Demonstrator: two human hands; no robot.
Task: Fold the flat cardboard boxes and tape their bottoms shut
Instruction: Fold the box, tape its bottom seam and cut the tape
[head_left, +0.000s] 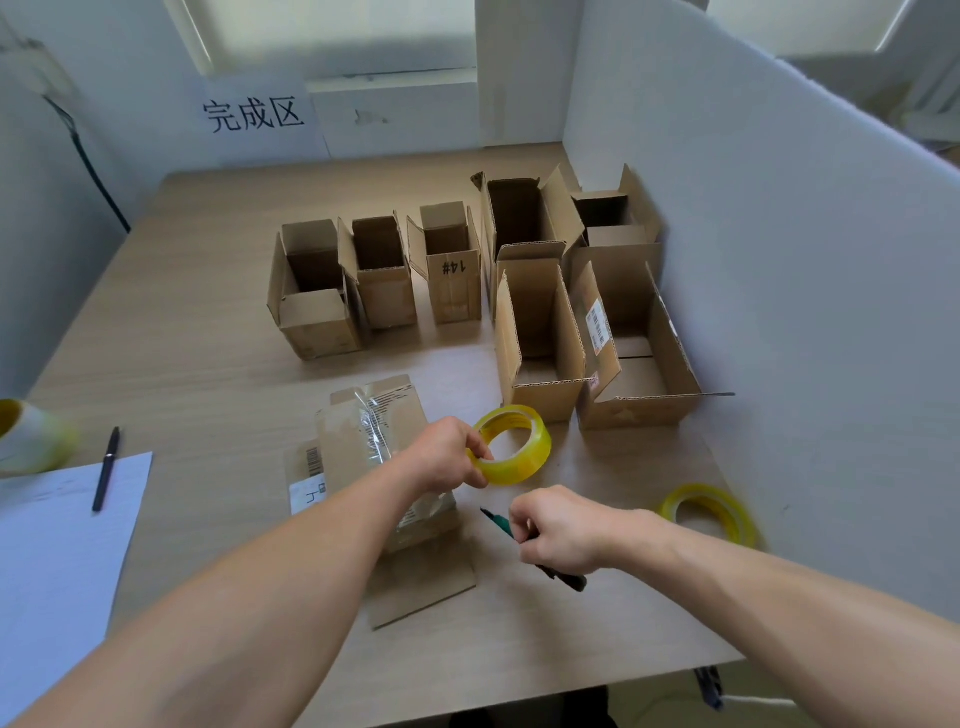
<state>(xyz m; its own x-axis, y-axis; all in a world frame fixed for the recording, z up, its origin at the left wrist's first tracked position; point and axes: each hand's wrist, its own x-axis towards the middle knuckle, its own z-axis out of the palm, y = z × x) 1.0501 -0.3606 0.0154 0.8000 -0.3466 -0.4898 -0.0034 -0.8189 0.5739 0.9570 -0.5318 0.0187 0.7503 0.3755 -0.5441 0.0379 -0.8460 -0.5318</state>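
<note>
The bench (208, 322) carries seven erected boxes (540, 312) standing open-topped along its far and right sides. A paper sheet (57, 545) lies at the left, and a flat box (374, 431) lies front centre, partly under the left forearm. The left hand (447, 457) has its grip closed around a yellow tape roll (519, 447) just right of the flat box, and a second roll (711, 512) lies at the right. The right hand (561, 535) has its grip clenched on a dark tool (571, 581) near the held roll, and a pen (106, 467) rests across the sheet's top edge.
</note>
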